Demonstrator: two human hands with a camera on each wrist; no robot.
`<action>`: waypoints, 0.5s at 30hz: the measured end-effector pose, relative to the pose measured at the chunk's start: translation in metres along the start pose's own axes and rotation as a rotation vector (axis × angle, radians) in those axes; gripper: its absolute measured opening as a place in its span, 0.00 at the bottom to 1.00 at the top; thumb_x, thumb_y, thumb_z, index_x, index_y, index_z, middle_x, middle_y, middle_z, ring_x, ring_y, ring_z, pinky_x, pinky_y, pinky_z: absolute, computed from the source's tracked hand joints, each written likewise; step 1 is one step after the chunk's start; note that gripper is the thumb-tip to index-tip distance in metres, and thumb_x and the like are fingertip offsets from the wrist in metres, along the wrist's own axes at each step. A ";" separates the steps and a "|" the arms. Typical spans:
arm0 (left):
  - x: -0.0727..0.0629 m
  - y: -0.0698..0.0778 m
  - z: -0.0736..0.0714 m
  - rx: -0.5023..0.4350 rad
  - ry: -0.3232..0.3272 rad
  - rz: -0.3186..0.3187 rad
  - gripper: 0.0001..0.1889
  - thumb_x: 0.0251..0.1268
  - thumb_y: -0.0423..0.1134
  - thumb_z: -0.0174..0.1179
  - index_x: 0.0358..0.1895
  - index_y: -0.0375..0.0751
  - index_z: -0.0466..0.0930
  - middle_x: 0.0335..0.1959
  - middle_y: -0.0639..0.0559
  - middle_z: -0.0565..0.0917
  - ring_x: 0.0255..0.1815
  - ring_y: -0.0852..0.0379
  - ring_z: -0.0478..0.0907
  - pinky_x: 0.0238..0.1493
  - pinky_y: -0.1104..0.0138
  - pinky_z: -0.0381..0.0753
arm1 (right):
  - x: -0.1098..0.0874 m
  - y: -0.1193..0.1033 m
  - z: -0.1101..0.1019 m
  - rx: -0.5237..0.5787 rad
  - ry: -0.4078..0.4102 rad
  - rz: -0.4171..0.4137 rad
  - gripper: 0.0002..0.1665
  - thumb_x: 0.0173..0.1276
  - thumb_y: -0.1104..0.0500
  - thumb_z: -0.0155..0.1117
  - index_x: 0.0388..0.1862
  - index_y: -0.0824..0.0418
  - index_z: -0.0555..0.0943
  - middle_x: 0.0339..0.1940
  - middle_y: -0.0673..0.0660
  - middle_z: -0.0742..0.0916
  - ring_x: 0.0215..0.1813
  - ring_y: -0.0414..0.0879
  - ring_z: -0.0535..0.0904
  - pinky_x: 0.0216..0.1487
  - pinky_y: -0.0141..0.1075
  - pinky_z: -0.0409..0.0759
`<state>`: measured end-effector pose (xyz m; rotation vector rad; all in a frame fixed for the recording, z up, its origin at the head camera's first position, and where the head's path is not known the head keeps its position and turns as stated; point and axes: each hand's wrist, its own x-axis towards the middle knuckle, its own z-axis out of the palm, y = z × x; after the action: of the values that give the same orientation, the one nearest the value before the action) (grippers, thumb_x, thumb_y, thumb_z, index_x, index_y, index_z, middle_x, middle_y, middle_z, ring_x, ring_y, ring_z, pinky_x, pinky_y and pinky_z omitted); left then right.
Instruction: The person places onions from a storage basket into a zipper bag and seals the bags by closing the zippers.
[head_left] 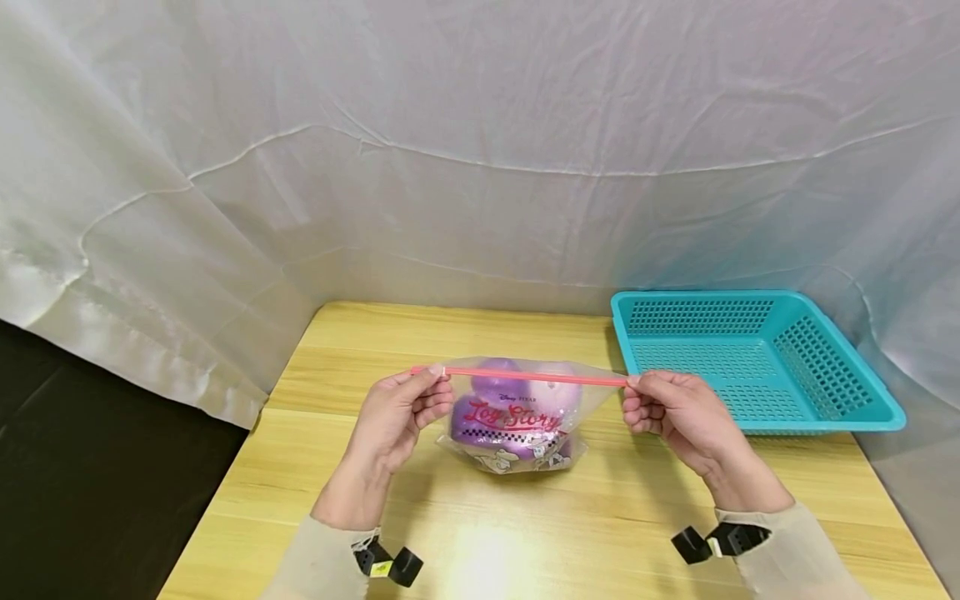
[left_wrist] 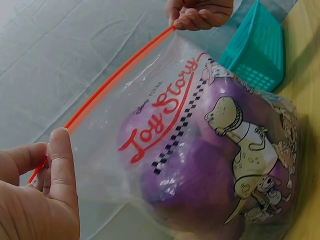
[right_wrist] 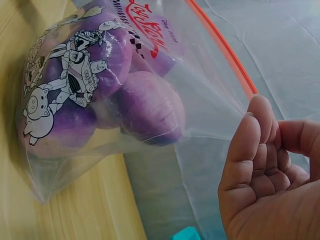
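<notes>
A clear zip bag (head_left: 517, 437) printed "Toy Story" hangs upright between my hands, its lower end at the wooden table. Its red zip strip (head_left: 532, 377) is stretched in a straight line along the top. Several round, purple-and-pale things (right_wrist: 152, 107), like turnips, fill the lower part of the bag. My left hand (head_left: 397, 421) pinches the left end of the strip between thumb and fingers. At the other end, my right hand (head_left: 686, 421) pinches the right top corner. The print covers part of the contents.
A teal plastic basket (head_left: 821, 396) with perforated walls stands at the back right of the table (head_left: 360, 342), just beyond my right hand. Pale grey cloth (head_left: 480, 217) hangs behind the table. A dark area (head_left: 97, 467) lies past the left edge.
</notes>
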<state>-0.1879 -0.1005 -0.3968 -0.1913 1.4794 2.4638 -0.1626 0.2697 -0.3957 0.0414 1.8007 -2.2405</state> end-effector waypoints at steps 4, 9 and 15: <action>0.000 0.003 -0.008 -0.016 0.012 0.026 0.13 0.79 0.31 0.57 0.34 0.39 0.88 0.27 0.49 0.90 0.27 0.60 0.88 0.37 0.70 0.88 | 0.000 0.001 0.001 0.010 0.007 -0.005 0.17 0.81 0.62 0.57 0.33 0.59 0.89 0.26 0.52 0.90 0.28 0.40 0.88 0.34 0.33 0.87; 0.001 0.005 -0.014 -0.023 0.022 0.037 0.13 0.79 0.31 0.57 0.34 0.39 0.88 0.27 0.49 0.89 0.28 0.60 0.88 0.38 0.70 0.88 | -0.001 0.000 0.005 0.014 0.039 -0.001 0.17 0.81 0.62 0.57 0.34 0.60 0.89 0.27 0.53 0.90 0.29 0.40 0.87 0.34 0.32 0.87; -0.015 0.010 -0.025 -0.036 0.025 0.060 0.11 0.78 0.35 0.60 0.35 0.40 0.89 0.28 0.51 0.89 0.29 0.61 0.89 0.39 0.71 0.88 | -0.013 0.002 0.028 -0.100 0.108 -0.015 0.15 0.80 0.61 0.59 0.32 0.59 0.88 0.25 0.51 0.89 0.27 0.40 0.86 0.33 0.33 0.86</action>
<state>-0.1769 -0.1293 -0.3961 -0.1883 1.4715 2.5458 -0.1456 0.2448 -0.3890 0.1323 1.9728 -2.1938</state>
